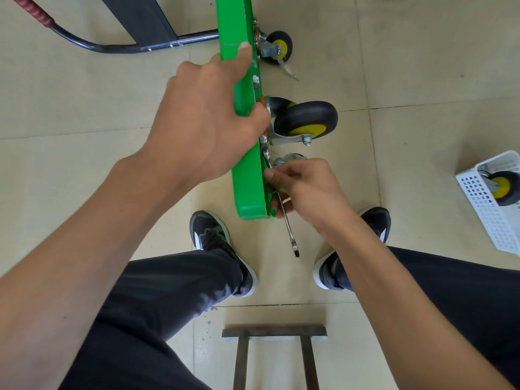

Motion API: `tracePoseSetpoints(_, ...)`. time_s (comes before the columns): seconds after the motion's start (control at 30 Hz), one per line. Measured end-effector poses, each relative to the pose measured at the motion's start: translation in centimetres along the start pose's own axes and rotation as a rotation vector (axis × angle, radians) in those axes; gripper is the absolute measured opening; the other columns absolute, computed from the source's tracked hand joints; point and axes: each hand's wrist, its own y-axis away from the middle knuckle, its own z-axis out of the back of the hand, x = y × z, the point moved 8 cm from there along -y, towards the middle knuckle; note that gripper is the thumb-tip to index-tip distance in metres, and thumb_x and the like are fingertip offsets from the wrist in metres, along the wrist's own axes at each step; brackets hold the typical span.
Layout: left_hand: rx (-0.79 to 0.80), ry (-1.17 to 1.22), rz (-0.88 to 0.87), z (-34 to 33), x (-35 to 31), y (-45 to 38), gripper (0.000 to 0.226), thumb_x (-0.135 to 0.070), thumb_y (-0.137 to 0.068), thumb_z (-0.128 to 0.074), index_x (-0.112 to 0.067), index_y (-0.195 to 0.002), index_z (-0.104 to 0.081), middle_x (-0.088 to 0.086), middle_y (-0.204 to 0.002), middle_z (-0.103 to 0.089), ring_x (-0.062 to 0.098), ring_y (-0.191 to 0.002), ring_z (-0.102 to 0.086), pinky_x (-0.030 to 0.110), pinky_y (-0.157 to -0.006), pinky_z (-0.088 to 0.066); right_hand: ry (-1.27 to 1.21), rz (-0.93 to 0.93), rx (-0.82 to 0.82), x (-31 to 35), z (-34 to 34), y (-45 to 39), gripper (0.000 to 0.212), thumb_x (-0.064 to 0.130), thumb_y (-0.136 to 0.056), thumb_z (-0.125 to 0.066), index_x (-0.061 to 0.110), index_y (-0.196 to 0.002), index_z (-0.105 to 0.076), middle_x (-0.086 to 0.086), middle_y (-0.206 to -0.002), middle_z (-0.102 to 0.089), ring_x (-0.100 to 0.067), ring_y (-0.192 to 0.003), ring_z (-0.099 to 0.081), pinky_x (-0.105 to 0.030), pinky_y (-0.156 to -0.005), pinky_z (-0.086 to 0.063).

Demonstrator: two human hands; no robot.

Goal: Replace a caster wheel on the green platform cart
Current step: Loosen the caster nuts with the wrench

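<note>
Head view, looking down past both forearms to a tiled floor point(422, 66). Green cart point(247, 175) stands on its edge, deck upright, its wheel side facing right; its dark handle bar point(118, 48) with a red grip runs off toward the upper left corner of the floor. Left hand point(208, 128) grips the cart's upper edge, fingers curled over the rim and thumb pressed against the green face. Near caster wheel point(306, 119), black tyre with yellow hub, projects from the wheel side just beside the left fingers, its silver bracket against the deck. Far caster wheel point(277, 47) sits higher along the same side, with a scrap of clear wrapping hanging from it. Right hand point(306, 190) holds a silver wrench point(291, 237), fingers closed round its shank; the wrench's upper end reaches the bracket plate below the near wheel, and its lower ring end hangs free above the floor. Whether the upper end is seated on a nut cannot be told, since the fingers cover that spot. White perforated basket point(489, 209) lies at the right edge of the floor, well apart from the cart, with a spare wheel point(503, 187) inside. Two dark shoes point(216, 240) stand on either side of the cart's near end. A dark wooden frame point(274, 332) lies at the bottom edge.
</note>
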Motion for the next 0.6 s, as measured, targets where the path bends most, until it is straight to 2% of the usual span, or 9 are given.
tracePoseSetpoints(0.07, -0.002, 0.003, 0.006, 0.0, 0.1, 0.0, 0.071, -0.044, -0.088, -0.045, -0.019, -0.153, -0.036, 0.012, -0.137, -0.061, 0.036, -0.119, -0.059, 0.049, -0.104, -0.045, 0.128, 0.053, -0.045, -0.4, 0.2, -0.4, 0.011, 0.016, -0.097, -0.065, 0.006, -0.095, -0.068, -0.021, -0.094, -0.072, -0.025, -0.064, -0.066, -0.038, -0.055, -0.059)
tracePoseSetpoints(0.13, 0.001, 0.006, 0.01, 0.0, 0.1, 0.0, 0.071, -0.044, -0.088, -0.046, -0.019, -0.153, -0.036, 0.012, -0.137, -0.061, 0.035, -0.119, -0.059, 0.049, -0.105, -0.044, 0.284, 0.17, -0.119, -0.1, 0.7, -0.9, 0.007, 0.016, -0.096, -0.065, 0.01, -0.096, -0.068, -0.011, -0.092, -0.071, -0.022, -0.071, -0.068, -0.042, -0.063, -0.059)
tracePoseSetpoints(0.2, 0.003, 0.018, 0.014, 0.0, 0.1, 0.0, 0.071, -0.044, -0.087, -0.046, -0.019, -0.153, -0.037, 0.012, -0.137, -0.061, 0.035, -0.119, -0.059, 0.049, -0.105, -0.045, 0.444, 0.319, -0.184, 0.7, 1.2, -1.0, 0.008, 0.014, -0.095, -0.066, 0.011, -0.102, -0.07, -0.002, -0.096, -0.072, -0.018, -0.078, -0.066, -0.038, -0.07, -0.055)
tracePoseSetpoints(0.27, 0.0, 0.026, 0.013, 0.1, 0.1, 0.0, 0.072, -0.044, -0.087, -0.046, -0.019, -0.153, -0.037, 0.013, -0.137, -0.061, 0.036, -0.12, -0.059, 0.05, -0.105, -0.045, 0.595, 0.449, -0.233, 1.5, 1.5, -0.8, 0.011, 0.012, -0.094, -0.067, 0.01, -0.105, -0.07, -0.002, -0.1, -0.074, -0.016, -0.082, -0.062, -0.03, -0.071, -0.047)
tracePoseSetpoints(0.4, 0.002, 0.026, 0.008, 0.1, 0.1, 0.0, 0.07, -0.043, -0.088, -0.047, -0.018, -0.153, -0.037, 0.012, -0.137, -0.061, 0.036, -0.119, -0.059, 0.05, -0.104, -0.046, 0.771, 0.592, -0.307, 1.5, 1.4, -0.2, 0.011, 0.013, -0.095, -0.065, 0.013, -0.105, -0.068, -0.003, -0.101, -0.073, -0.025, -0.087, -0.064, -0.042, -0.071, -0.053)
tracePoseSetpoints(0.5, 0.001, 0.03, 0.0, 0.0, 0.1, 0.0, 0.07, -0.043, -0.088, -0.047, -0.018, -0.153, -0.038, 0.013, -0.136, -0.062, 0.036, -0.117, -0.06, 0.05, -0.102, -0.047, 0.644, 0.501, -0.287, 0.4, 2.1, 0.0, 0.009, 0.016, -0.096, -0.063, 0.016, -0.103, -0.069, -0.001, -0.096, -0.072, -0.023, -0.082, -0.066, -0.041, -0.07, -0.055)
tracePoseSetpoints(0.6, 0.004, 0.031, -0.003, 0.0, 0.2, 0.0, 0.069, -0.044, -0.089, -0.047, -0.018, -0.153, -0.038, 0.011, -0.138, -0.06, 0.035, -0.116, -0.061, 0.05, -0.103, -0.047, 0.289, 0.2, -0.184, -1.8, 3.2, -0.1, 0.006, 0.014, -0.096, -0.065, 0.018, -0.097, -0.07, 0.0, -0.089, -0.072, -0.019, -0.068, -0.07, -0.032, -0.064, -0.06)
